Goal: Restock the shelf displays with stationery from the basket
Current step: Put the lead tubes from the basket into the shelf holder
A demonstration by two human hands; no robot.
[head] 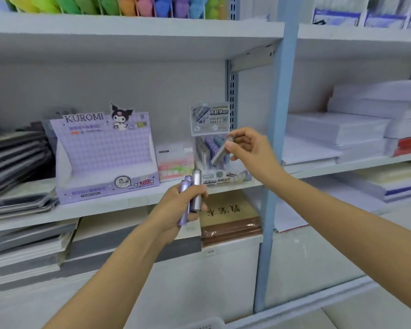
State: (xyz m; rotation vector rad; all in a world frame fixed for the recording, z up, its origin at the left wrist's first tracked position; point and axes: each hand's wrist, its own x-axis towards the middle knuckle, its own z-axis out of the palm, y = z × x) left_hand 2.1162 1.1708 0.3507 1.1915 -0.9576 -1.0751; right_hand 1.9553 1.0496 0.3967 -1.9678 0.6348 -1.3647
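My left hand (179, 205) grips a small bunch of lead-refill tubes (195, 186), silver and lilac, held upright in front of the middle shelf's edge. My right hand (247, 148) pinches a single silver tube (220, 151), tilted with its lower end down inside the clear display stand (210, 138). That stand holds several pastel tubes and has a printed header card. To its left, a purple Kuromi display box (105, 153) stands open on the same shelf. The basket is mostly out of view; only a white rim (207, 322) shows at the bottom edge.
A small pink-and-green box (175, 162) sits between the two displays. Dark notebooks (14, 157) are stacked at left, white paper reams (356, 124) at right beyond a blue upright post (274, 143). Brown packs (230, 224) lie on the shelf below.
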